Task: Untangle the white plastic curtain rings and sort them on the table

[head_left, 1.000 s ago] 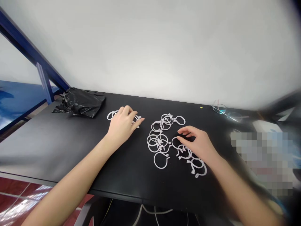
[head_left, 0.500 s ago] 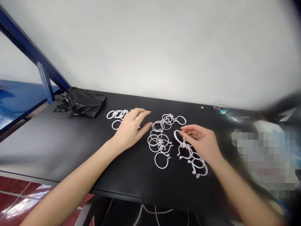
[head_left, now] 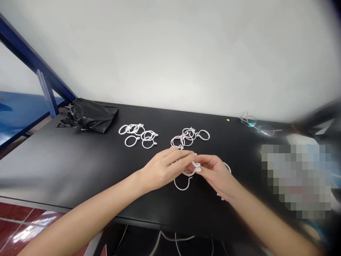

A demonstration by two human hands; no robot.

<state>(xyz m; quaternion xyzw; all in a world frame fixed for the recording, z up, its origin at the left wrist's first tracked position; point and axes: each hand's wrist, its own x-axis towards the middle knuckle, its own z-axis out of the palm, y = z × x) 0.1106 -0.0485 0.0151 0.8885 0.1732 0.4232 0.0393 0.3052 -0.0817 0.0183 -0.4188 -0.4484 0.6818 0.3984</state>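
Note:
My left hand and my right hand meet above the middle of the black table. Both pinch the same white plastic ring between their fingertips. Under and behind the hands lies a loose heap of white rings, partly hidden by my fingers. One single ring lies just in front of the hands. A second small group of white rings lies to the left, apart from both hands.
A crumpled black plastic bag sits at the table's back left. Clear glasses lie at the back right near the white wall. A blue metal frame stands at the left. Cables hang below the table's front edge.
My left hand has left the left group of rings and moved right to meet my right hand. My right hand has lifted one ring from the heap, and both now pinch it.

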